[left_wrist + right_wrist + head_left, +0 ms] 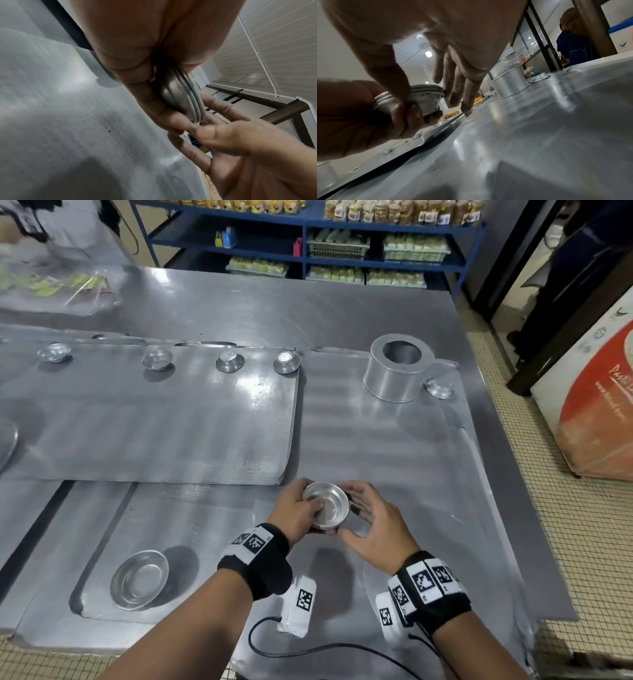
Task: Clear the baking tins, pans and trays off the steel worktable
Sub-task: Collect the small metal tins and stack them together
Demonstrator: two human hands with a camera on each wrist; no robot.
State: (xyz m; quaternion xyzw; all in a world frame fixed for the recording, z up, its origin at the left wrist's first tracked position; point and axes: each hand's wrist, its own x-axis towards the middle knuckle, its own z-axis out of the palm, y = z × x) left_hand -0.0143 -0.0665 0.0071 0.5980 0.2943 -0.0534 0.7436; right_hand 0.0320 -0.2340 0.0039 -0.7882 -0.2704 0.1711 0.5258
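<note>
A stack of small round aluminium tins is held above the steel worktable. My left hand grips it, thumb inside the top tin and fingers underneath. My right hand hovers at the stack's right side with straight, spread fingers, its thumb by the lower rim. A shallow dish lies front left. Several small tins sit along a large flat tray. A tall ring tin and a small tin stand back right.
A blue shelf unit with packaged goods stands behind the table. A printed sack leans on the tiled floor at right. Plastic bags lie back left. A person in blue stands beyond the table.
</note>
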